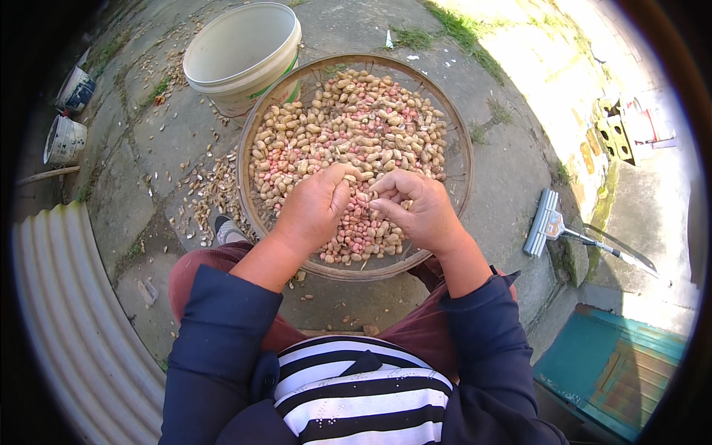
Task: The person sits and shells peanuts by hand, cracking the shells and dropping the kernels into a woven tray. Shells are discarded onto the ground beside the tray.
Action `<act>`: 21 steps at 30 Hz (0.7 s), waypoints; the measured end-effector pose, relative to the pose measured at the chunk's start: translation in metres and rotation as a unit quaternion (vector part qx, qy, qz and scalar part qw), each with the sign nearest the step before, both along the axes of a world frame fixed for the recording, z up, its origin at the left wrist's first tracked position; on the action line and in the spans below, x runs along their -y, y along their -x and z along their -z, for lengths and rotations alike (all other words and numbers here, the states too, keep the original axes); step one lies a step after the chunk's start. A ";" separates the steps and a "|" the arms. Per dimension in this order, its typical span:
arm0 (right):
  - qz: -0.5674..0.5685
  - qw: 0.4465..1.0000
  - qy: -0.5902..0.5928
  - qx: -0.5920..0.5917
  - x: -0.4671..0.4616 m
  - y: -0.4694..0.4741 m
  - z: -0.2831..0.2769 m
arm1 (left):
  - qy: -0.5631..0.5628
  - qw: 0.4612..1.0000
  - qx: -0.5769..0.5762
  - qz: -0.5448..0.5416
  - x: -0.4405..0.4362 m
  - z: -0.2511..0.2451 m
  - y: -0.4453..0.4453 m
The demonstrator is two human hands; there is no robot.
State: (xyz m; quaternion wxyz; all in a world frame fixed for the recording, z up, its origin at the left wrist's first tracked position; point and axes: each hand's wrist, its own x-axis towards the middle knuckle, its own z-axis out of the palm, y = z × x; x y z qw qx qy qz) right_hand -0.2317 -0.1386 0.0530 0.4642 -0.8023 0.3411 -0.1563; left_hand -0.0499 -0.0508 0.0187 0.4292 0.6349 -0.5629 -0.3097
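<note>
A round sieve with a wooden rim (pixel 469 161) lies before me, filled with unshelled peanuts (pixel 356 119) and loose pink peanut kernels (pixel 356 228). My left hand (pixel 320 203) is over the middle of the heap, its fingers curled round a peanut whose pale end shows near the thumb. Just to its right is my right hand (pixel 414 206), with thumb and bent fingers close to a piece of peanut shell; whether it grips the piece is unclear. The hands are close together, fingertips facing each other. Pink kernels lie thick below and between them.
A white plastic bucket (pixel 239 83) stands behind the sieve's left side. Empty shells (pixel 214 189) litter the concrete on the left. Corrugated sheeting (pixel 83 311) and two stained buckets are at far left. A sponge mop (pixel 545 222) lies to the right, above a green panel (pixel 584 345).
</note>
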 end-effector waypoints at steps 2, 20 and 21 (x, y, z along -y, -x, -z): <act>-0.028 0.982 0.132 -0.131 0.012 0.011 0.003 | -0.017 0.999 -0.032 -0.013 0.002 0.000 -0.002; 0.073 0.973 0.197 -0.098 0.022 -0.016 0.028 | -0.233 0.762 -0.598 -0.089 -0.009 0.003 -0.007; 0.056 0.965 0.227 -0.121 0.020 -0.019 0.036 | -0.226 0.770 -0.590 -0.088 -0.010 0.004 -0.007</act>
